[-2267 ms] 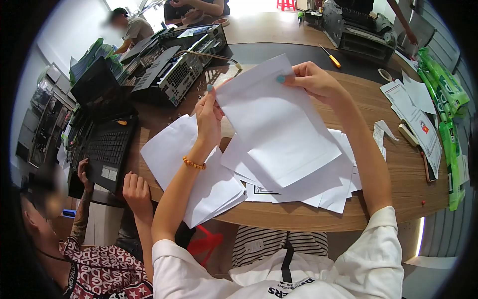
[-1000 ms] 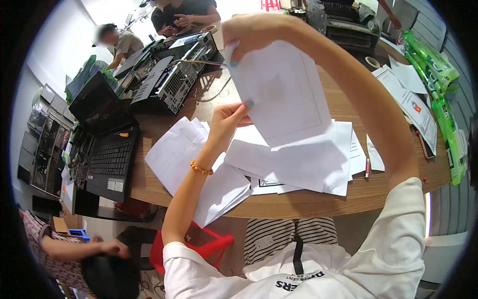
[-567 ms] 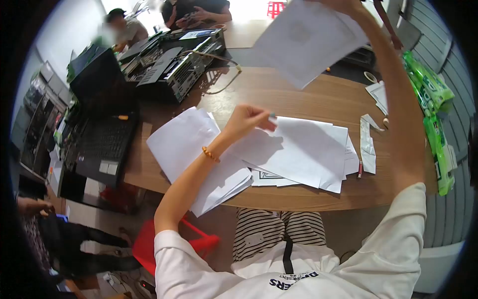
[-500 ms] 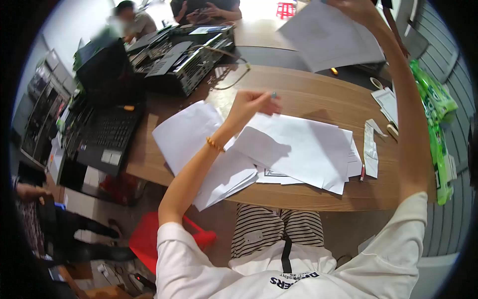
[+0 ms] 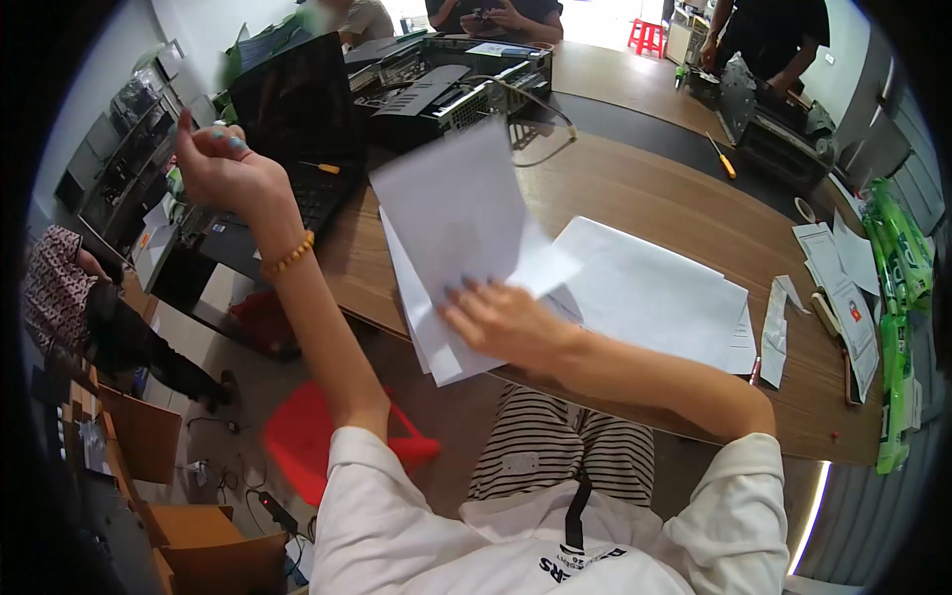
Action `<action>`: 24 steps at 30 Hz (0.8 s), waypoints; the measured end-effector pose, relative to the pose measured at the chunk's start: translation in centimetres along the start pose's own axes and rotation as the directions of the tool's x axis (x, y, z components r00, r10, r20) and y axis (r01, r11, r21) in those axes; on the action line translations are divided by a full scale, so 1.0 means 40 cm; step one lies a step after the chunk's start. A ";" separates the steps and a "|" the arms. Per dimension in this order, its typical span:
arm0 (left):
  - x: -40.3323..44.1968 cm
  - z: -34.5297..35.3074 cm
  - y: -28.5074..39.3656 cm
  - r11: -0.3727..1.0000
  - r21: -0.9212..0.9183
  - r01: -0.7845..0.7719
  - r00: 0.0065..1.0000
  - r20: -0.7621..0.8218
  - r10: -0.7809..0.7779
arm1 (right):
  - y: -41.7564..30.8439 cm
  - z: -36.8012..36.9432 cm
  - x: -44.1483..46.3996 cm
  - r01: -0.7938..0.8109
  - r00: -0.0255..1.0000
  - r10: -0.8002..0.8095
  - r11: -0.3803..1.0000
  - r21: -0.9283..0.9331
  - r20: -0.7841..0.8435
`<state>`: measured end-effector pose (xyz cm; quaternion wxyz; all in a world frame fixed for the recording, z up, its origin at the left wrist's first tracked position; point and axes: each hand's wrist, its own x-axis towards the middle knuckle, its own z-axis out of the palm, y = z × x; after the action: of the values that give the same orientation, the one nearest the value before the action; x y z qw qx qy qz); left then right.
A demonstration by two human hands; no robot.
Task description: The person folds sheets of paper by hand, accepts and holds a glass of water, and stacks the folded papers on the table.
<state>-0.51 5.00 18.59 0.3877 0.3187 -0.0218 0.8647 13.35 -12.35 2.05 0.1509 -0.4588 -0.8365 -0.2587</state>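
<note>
My right hand (image 5: 506, 322), blurred by motion, has its fingers at the lower part of a white sheet (image 5: 451, 203). That sheet is tilted over the left stack of white paper (image 5: 441, 352) by the table's front edge. Raised at the left, near the laptop, my left hand (image 5: 226, 171) holds nothing; one digit points up and the others curl loosely, apart. An orange bead bracelet (image 5: 288, 255) circles my left wrist. Further right, a second spread of white sheets (image 5: 645, 297) lies on the wooden table (image 5: 635, 188).
Behind my left hand is a black laptop (image 5: 302, 104), beside an opened computer case (image 5: 446, 89). A screwdriver (image 5: 729, 164), tape roll (image 5: 804, 209), printed papers (image 5: 838, 288) and green packages (image 5: 892, 347) lie to the right. Below is a red stool (image 5: 307, 441). Other people are nearby.
My right hand has brought the sheet from the upper right down to the left stack. My left hand has moved from above the papers to the upper left. The view has shifted.
</note>
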 end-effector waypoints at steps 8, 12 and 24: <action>-0.350 0.037 -0.225 0.729 0.683 -0.031 0.323 0.697 -0.640 | -0.053 0.029 0.000 -0.142 0.969 0.096 0.971 0.194 0.226; -0.531 -0.105 -0.350 0.675 0.718 -0.170 0.244 0.695 -0.677 | -0.049 -0.026 -0.044 -0.169 0.982 0.124 0.908 0.384 0.140; -0.517 -0.089 -0.288 0.675 0.732 0.091 0.148 0.661 -0.736 | 0.115 -0.288 -0.388 -0.610 0.651 0.566 0.787 -0.096 0.506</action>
<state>15.72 0.49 1.59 0.4259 0.8427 0.0911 0.3164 25.69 -27.60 5.23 0.0187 -0.7494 -0.6611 -0.0303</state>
